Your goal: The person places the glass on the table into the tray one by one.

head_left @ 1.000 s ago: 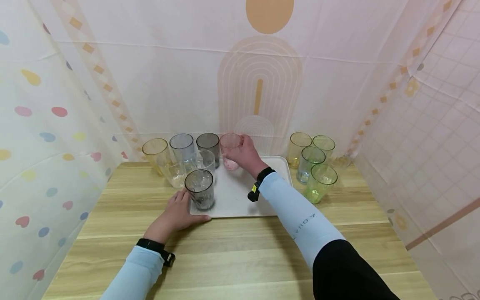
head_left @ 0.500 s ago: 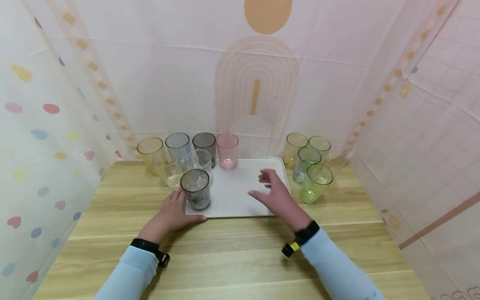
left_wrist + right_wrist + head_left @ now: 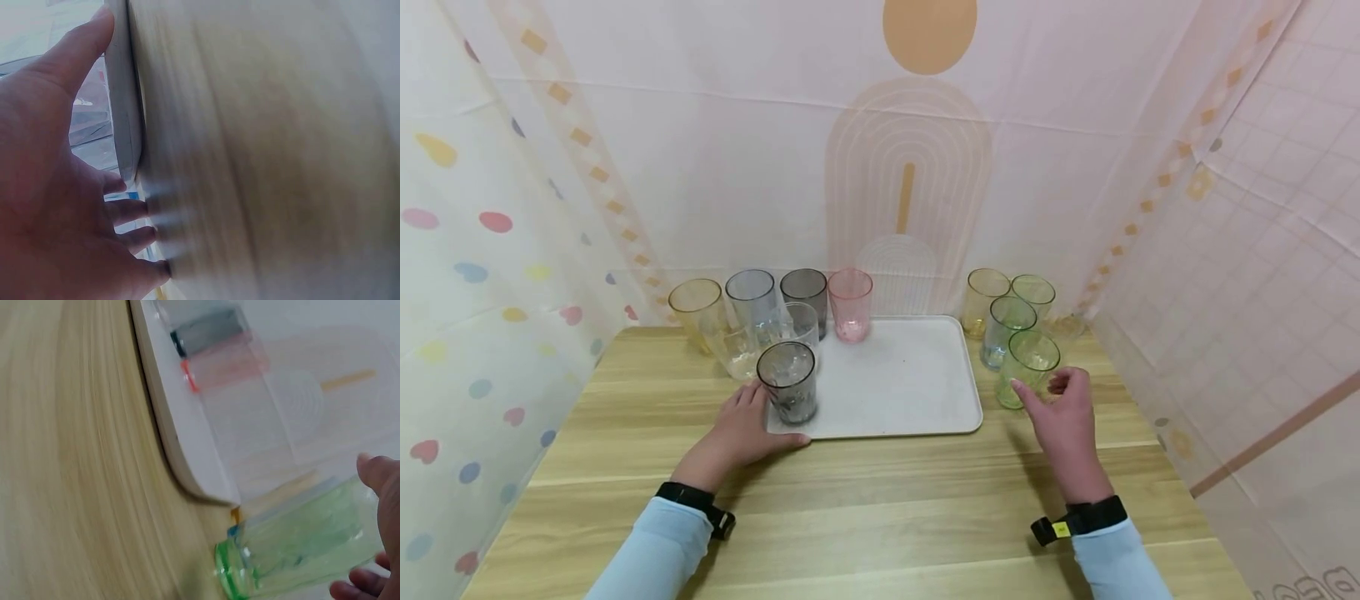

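My left hand [image 3: 733, 437] rests at the near left corner of the pale tray [image 3: 902, 387], thumb along its front edge and fingers spread at its left side. In the left wrist view, the same hand [image 3: 47, 165] lies against the tray's rim [image 3: 124, 106]. Just above these fingers, a grey glass [image 3: 790, 392] stands on the tray. My right hand [image 3: 1066, 425] is at the nearest green glass [image 3: 1028, 362], thumb and fingers parted around its near side. In the right wrist view, this green glass [image 3: 306, 553] lies between the thumb and the fingers.
Along the tray's back left stand a pink glass [image 3: 851, 312], a dark grey glass [image 3: 805, 292] and a clear glass [image 3: 803, 321]. A bluish glass [image 3: 751, 296] and a yellow glass [image 3: 692, 304] are further left. Several glasses, including an amber one [image 3: 985, 304], stand right of the tray.
My right hand has let go of the pink glass at the tray's back and swung right and nearer, to the green glass. The left hand has stayed at the tray corner.
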The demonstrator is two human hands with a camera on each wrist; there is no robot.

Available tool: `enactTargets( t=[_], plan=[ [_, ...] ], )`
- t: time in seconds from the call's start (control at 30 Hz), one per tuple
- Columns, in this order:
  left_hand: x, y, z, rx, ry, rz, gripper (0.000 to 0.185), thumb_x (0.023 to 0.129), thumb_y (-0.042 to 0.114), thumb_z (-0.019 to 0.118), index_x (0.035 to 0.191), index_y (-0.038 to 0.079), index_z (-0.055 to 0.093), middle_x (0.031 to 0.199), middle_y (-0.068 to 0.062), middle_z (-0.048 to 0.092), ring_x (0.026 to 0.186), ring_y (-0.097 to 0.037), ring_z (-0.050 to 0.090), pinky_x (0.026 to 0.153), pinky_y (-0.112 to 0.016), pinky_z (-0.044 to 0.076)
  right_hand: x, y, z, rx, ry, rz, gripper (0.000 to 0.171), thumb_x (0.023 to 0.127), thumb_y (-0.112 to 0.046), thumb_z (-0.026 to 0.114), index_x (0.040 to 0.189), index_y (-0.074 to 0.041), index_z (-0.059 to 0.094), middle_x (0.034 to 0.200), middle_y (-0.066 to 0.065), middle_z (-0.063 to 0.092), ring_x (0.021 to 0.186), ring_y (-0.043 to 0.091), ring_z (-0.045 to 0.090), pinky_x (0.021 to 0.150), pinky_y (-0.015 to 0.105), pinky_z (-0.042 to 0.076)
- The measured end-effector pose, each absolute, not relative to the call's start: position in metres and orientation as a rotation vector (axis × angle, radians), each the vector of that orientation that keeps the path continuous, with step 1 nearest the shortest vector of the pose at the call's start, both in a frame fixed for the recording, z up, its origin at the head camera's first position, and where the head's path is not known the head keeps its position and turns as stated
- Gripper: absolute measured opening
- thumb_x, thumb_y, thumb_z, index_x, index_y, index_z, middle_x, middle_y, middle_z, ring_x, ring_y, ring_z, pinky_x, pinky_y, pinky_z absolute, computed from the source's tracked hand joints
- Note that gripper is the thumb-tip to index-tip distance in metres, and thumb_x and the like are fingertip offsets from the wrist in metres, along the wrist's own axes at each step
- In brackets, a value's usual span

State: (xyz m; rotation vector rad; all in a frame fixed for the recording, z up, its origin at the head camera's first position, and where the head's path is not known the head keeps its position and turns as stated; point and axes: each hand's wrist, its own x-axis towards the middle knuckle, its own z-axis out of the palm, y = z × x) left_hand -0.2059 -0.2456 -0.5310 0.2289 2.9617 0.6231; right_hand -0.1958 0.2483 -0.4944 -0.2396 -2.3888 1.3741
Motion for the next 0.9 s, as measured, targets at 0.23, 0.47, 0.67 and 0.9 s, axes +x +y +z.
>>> enactTargets(
  t=[0.23, 0.47, 0.67, 0.9],
  plan=[
    [-0.206, -0.245, -0.532, 0.230, 2.965, 0.618, 0.140, 0.081, 0.080, 0.084, 0.167, -0.014, 0.025, 0.170, -0.042, 0.027, 0.156, -0.064, 0.027, 0.129, -0.074, 0.022, -0.217, 0.253, -0.512, -0.233, -2.311, 1.579, 0.100, 0.093, -0.036, 0.093, 0.158, 0.004, 0.030, 0.154, 0.028, 0.041, 0.145, 0.041, 0.042, 0.127, 0.057, 0.033],
    [-0.204, -0.243, -0.532, 0.232, 2.961, 0.608, 0.142, 0.081, 0.082, 0.083, 0.167, -0.014, 0.023, 0.171, -0.043, 0.026, 0.156, -0.065, 0.027, 0.129, -0.074, 0.022, -0.225, 0.249, -0.521, -0.249, -2.278, 1.612, 0.096, 0.094, -0.029, 0.092, 0.160, 0.001, 0.030, 0.160, 0.028, 0.043, 0.152, 0.044, 0.042, 0.128, 0.061, 0.035],
    [-0.204, -0.243, -0.531, 0.227, 2.969, 0.611, 0.141, 0.081, 0.080, 0.083, 0.167, -0.014, 0.023, 0.170, -0.043, 0.027, 0.156, -0.064, 0.027, 0.129, -0.074, 0.022, -0.228, 0.247, -0.523, -0.217, -2.285, 1.589, 0.092, 0.097, -0.023, 0.088, 0.163, 0.003, 0.029, 0.160, 0.028, 0.040, 0.152, 0.044, 0.040, 0.128, 0.061, 0.036],
    [-0.202, -0.244, -0.529, 0.225, 2.975, 0.640, 0.139, 0.080, 0.077, 0.086, 0.166, -0.015, 0.026, 0.169, -0.043, 0.027, 0.155, -0.064, 0.027, 0.128, -0.075, 0.023, -0.229, 0.239, -0.519, -0.148, -2.244, 1.589, 0.088, 0.095, -0.016, 0.089, 0.160, 0.006, 0.033, 0.157, 0.028, 0.041, 0.148, 0.042, 0.043, 0.124, 0.062, 0.040]
  ],
)
